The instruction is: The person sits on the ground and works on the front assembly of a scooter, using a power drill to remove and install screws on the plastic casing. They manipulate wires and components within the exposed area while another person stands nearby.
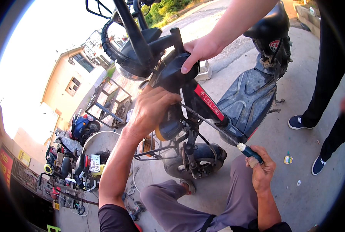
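A black electric scooter (242, 96) stands tilted across my view. My right hand (263, 170) is closed round the dark green handle of a long screwdriver (253, 154), which has a pale collar. Its thin shaft slants up and left to the scooter's front, where the tip meets the fingers of my left hand (151, 110). That hand is wrapped over the scooter's black front cover (176, 71); what lies under its fingers is hidden. From above, another person's hand (203, 50) holds the same cover, thumb on top.
Below the cover are the front wheel (195, 160) and a black wire basket frame (153, 154). Parked scooters (83, 162) and a metal rack (108, 102) stand at the left. Loose tools (134, 207) lie on the concrete. The other person's shoes (300, 122) are at the right.
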The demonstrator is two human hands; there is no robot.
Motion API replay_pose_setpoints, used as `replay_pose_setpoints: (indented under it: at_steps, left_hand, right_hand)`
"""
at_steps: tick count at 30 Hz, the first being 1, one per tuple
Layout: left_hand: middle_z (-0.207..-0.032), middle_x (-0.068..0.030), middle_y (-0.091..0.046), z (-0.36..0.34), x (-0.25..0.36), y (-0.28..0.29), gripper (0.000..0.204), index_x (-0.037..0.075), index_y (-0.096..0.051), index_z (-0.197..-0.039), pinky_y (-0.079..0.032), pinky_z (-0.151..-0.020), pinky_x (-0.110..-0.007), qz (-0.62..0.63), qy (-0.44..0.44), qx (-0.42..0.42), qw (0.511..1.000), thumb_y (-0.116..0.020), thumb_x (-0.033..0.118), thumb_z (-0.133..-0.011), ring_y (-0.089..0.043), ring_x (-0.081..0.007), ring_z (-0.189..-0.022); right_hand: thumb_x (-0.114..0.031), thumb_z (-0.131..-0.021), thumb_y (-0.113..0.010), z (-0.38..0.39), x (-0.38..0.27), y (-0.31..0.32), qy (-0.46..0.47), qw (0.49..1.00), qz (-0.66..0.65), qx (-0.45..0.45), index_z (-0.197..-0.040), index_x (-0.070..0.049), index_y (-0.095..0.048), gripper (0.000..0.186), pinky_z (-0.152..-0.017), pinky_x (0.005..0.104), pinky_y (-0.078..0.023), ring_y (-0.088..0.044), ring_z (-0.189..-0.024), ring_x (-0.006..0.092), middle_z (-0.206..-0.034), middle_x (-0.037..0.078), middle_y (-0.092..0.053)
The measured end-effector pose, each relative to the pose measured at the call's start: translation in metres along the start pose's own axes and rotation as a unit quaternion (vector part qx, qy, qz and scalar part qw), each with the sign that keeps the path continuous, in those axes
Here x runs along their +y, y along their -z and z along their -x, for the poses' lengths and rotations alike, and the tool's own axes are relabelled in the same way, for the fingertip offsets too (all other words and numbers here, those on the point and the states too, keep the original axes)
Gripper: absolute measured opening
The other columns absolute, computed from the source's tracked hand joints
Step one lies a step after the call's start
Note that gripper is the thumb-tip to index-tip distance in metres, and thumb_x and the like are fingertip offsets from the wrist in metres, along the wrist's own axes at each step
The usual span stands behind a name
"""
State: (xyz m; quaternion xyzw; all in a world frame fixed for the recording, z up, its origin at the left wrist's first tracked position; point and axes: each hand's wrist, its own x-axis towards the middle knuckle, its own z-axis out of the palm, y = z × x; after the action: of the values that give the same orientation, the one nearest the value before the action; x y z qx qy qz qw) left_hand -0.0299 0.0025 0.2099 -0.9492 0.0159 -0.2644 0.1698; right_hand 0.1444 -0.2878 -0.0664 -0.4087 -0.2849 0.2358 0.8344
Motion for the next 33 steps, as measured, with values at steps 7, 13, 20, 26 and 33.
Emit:
replay_pose_setpoints:
  at_steps: [7,13,20,26,33]
  left_hand:
    - [-0.095,-0.0031,-0.079,0.001,0.0,0.002,0.027,0.011,-0.08,-0.111,-0.052,-0.082,-0.039,0.001,0.0,-0.012,1.0,-0.08,-0.003,-0.088,-0.077,-0.0237,-0.092]
    - [-0.092,0.0,-0.077,0.001,-0.002,0.001,0.029,0.013,-0.078,-0.112,-0.051,-0.082,-0.039,-0.006,-0.015,-0.005,1.0,-0.078,0.003,-0.084,-0.075,-0.0221,-0.092]
    - [-0.091,0.0008,-0.076,0.002,-0.002,0.002,0.029,0.013,-0.078,-0.11,-0.049,-0.081,-0.038,-0.012,-0.012,-0.019,1.0,-0.078,0.003,-0.083,-0.075,-0.0211,-0.092]
    - [-0.093,-0.0014,-0.076,0.003,-0.005,0.005,0.029,0.012,-0.078,-0.109,-0.052,-0.085,-0.04,-0.013,-0.008,-0.039,0.999,-0.078,0.002,-0.082,-0.074,-0.024,-0.092]
    - [-0.097,-0.0046,-0.073,0.004,-0.008,0.009,0.035,0.012,-0.08,-0.116,-0.054,-0.09,-0.041,-0.002,-0.012,-0.068,0.998,-0.077,0.002,-0.083,-0.073,-0.0276,-0.098]
  right_hand:
    - [0.007,-0.104,-0.073,-0.002,-0.001,-0.002,-0.004,1.0,-0.004,-0.001,-0.14,0.002,-0.078,0.037,-0.082,0.0285,-0.058,-0.07,-0.094,0.0117,-0.132,0.009,-0.072]
    - [0.007,-0.104,-0.073,-0.005,0.0,-0.004,-0.004,1.0,-0.011,-0.005,-0.14,0.002,-0.078,0.037,-0.082,0.0284,-0.057,-0.07,-0.093,0.0115,-0.132,0.009,-0.072]
    - [0.008,-0.101,-0.075,-0.006,-0.001,-0.002,0.068,0.993,0.1,0.0,-0.138,0.003,-0.08,0.038,-0.087,0.0284,-0.057,-0.072,-0.106,0.016,-0.134,0.012,-0.071]
    - [0.003,-0.106,-0.073,-0.018,-0.006,0.0,0.154,0.974,0.166,-0.023,-0.138,0.002,-0.08,0.033,-0.082,0.0292,-0.056,-0.072,-0.102,0.0184,-0.126,0.011,-0.072]
    - [-0.007,-0.116,-0.065,-0.034,-0.011,0.001,-0.038,0.998,-0.024,-0.05,-0.141,0.004,-0.079,0.03,-0.068,0.0286,-0.046,-0.064,-0.079,0.0135,-0.109,0.007,-0.069]
